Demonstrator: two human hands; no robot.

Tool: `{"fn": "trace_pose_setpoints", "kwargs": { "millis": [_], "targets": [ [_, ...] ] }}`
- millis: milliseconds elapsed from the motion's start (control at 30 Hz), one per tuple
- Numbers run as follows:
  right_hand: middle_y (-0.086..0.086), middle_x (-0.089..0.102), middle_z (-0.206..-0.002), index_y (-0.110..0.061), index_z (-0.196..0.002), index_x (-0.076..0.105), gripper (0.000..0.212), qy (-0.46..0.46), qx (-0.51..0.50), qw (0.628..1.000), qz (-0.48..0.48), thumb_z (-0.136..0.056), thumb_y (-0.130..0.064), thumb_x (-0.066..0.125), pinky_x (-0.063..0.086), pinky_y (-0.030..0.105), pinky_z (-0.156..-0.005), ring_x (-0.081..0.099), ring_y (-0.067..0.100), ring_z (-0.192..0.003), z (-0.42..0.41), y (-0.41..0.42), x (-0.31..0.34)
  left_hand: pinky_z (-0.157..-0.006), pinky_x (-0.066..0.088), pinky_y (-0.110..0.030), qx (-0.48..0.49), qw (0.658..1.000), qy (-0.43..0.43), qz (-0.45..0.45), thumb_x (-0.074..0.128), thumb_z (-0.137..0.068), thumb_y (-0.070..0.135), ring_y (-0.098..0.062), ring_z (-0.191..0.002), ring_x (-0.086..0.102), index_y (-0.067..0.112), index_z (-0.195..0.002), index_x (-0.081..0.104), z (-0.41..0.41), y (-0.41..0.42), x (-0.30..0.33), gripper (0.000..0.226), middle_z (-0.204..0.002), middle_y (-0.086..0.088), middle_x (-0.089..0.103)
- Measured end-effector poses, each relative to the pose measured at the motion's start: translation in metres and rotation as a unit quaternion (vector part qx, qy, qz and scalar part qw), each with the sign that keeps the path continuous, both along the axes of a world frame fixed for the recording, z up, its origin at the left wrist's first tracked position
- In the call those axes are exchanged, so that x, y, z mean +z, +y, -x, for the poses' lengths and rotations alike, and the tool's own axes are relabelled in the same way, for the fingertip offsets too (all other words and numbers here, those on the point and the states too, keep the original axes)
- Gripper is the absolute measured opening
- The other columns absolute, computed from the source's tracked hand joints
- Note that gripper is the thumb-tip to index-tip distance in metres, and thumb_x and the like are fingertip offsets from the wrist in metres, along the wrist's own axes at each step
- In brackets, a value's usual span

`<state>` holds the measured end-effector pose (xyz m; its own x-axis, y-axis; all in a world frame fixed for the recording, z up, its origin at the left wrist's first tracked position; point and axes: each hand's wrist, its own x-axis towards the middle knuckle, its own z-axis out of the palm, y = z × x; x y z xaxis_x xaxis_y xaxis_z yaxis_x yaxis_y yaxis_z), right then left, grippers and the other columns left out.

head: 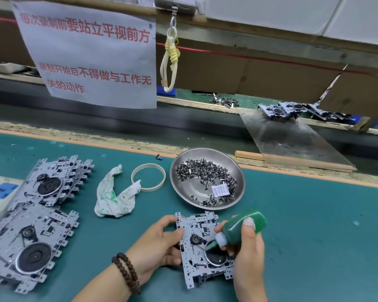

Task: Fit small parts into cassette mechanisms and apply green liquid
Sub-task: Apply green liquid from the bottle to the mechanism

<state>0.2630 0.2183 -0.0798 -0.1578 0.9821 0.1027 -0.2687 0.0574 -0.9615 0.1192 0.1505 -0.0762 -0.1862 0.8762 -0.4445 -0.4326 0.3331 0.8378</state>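
Applying green liquid: right hand [247, 247] squeezing green bottle [242, 227], fingers wrapped around it, nozzle down on cassette mechanism [196, 243] clamped by left hand [159, 243] above teal mat [314, 214]. Next, probably: easing pressure, lifting nozzle clear.

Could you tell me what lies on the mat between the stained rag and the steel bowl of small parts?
In the head view, a cream ring lies flat between the rag and the bowl; the rag's end overlaps its near rim.
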Motion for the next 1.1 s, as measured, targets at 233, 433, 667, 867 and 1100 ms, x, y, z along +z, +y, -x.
{"fn": "trace_pose_setpoints", "kwargs": {
  "millis": [233,433,667,867,1100],
  "targets": [
    [0.013,0.069,-0.076,-0.007,-0.085,0.053,0.032,-0.067,0.013,0.997,-0.020,-0.088,-0.035,0.038,0.052,0.041,-0.063,0.063,0.032,-0.062,0.0006,-0.0029,-0.0086,-0.040,0.046,-0.018,-0.005,1.000,0.006,-0.008,0.049,-0.094,0.012,-0.012,-0.042,0.055,0.012,-0.109,0.052,0.0001,0.0007,-0.0021,0.015,-0.067,-0.008,0.067],
    [0.010,0.071,-0.078,-0.004,-0.087,0.054,0.038,-0.091,0.014,0.995,-0.033,-0.083,-0.037,0.036,0.050,0.027,-0.053,0.064,0.022,-0.059,-0.0004,-0.0014,-0.0111,-0.041,0.047,-0.018,-0.010,1.000,0.002,-0.012,0.049,-0.094,0.013,-0.013,-0.043,0.055,0.012,-0.111,0.051,0.0009,0.0009,-0.0038,0.018,-0.068,-0.009,0.067],
    [0.009,0.071,-0.072,-0.006,-0.084,0.052,0.033,-0.070,0.034,0.996,-0.041,-0.086,-0.034,0.035,0.050,0.020,-0.054,0.063,0.015,-0.056,0.0005,-0.0025,-0.0075,-0.041,0.047,-0.018,-0.013,1.000,0.003,-0.012,0.049,-0.094,0.013,-0.013,-0.044,0.057,0.014,-0.110,0.052,0.0010,0.0013,-0.0031,0.016,-0.070,-0.008,0.069],
    [0.008,0.069,-0.068,-0.003,-0.083,0.052,0.033,-0.050,0.038,0.997,-0.044,-0.086,-0.032,0.035,0.049,0.017,-0.053,0.061,0.012,-0.053,0.0016,-0.0035,-0.0059,-0.041,0.047,-0.018,-0.009,1.000,0.001,-0.009,0.049,-0.094,0.013,-0.013,-0.044,0.056,0.014,-0.109,0.052,0.0008,0.0018,-0.0031,0.015,-0.071,-0.010,0.068],
    [0.008,0.070,-0.072,0.000,-0.083,0.051,0.037,-0.037,0.031,0.998,-0.040,-0.085,-0.034,0.036,0.045,0.017,-0.048,0.055,0.010,-0.050,0.0026,-0.0024,-0.0081,-0.040,0.046,-0.018,-0.006,1.000,0.004,-0.011,0.049,-0.094,0.012,-0.013,-0.042,0.056,0.014,-0.108,0.053,0.0004,0.0020,-0.0031,0.015,-0.068,-0.010,0.067]
  ]
}}
